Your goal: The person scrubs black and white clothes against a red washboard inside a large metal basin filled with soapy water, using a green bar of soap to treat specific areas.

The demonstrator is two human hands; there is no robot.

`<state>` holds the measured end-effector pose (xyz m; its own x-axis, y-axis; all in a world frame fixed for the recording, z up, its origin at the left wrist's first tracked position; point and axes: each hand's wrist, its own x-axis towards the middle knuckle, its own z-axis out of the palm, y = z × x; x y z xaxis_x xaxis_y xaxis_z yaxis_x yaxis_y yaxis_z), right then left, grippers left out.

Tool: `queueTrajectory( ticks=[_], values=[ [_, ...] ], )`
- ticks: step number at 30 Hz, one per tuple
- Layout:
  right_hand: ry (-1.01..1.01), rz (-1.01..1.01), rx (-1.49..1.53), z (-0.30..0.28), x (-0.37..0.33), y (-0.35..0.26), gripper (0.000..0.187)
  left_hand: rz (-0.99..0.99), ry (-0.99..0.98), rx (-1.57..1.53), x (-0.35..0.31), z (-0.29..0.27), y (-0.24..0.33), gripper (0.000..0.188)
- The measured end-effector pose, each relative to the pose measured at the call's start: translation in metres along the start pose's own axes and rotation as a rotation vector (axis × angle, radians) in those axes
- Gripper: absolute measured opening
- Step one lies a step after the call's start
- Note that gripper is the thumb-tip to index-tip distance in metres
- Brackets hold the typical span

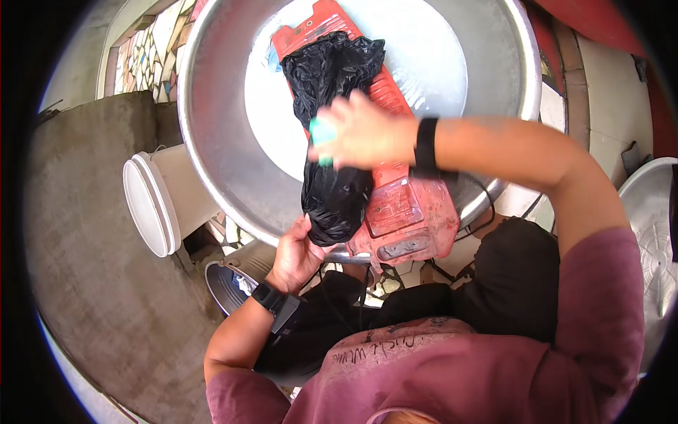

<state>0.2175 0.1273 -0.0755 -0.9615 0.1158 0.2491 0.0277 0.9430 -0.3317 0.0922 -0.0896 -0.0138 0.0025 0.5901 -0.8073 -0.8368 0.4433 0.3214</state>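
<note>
A red plastic washboard (406, 205) leans slantwise in a large metal basin (201, 134), its near end over the rim. A crumpled, shiny black cloth (339, 194) is spread lengthwise along the board. My left hand (293, 254) grips the cloth's near end beside the rim, fingers closed on it. Over the middle of the cloth, my right hand (364, 134) is blurred by motion. It is closed around a green bar of soap (323, 134), pressed close to the fabric. The fingers partly hide the bar.
Whitish soapy water (431, 49) fills the basin's bottom. Left of it, a white lidded bucket (152, 205) lies tilted against a concrete block (92, 212). A metal bucket (222, 286) sits near my left wrist. Another metal basin (657, 233) stands at the far right.
</note>
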Motion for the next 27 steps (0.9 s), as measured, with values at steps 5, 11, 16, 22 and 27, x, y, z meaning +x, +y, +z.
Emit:
queueTrajectory(
  ticks=[5, 11, 16, 22, 27],
  values=[
    [0.134, 0.505, 0.209, -0.013, 0.014, 0.046, 0.039, 0.083, 0.259, 0.382, 0.001, 0.014, 0.010, 0.043],
    [0.313, 0.643, 0.699, -0.026, 0.007, 0.086, 0.043, 0.600, 0.146, 1.818, 0.009, 0.028, -0.006, 0.077],
    [0.347, 0.756, 0.987, -0.041, -0.001, 0.091, 0.046, 1.083, 0.134, 2.027, 0.015, 0.053, 0.054, 0.030],
    [0.586, 0.812, 1.121, -0.061, -0.006, 0.094, 0.049, 0.976, 0.133, 0.653, -0.004, 0.169, 0.115, 0.018],
    [0.649, 0.867, 1.200, -0.066, -0.009, 0.096, 0.053, 0.991, -0.205, 0.300, -0.023, 0.178, 0.143, 0.032]
  ],
)
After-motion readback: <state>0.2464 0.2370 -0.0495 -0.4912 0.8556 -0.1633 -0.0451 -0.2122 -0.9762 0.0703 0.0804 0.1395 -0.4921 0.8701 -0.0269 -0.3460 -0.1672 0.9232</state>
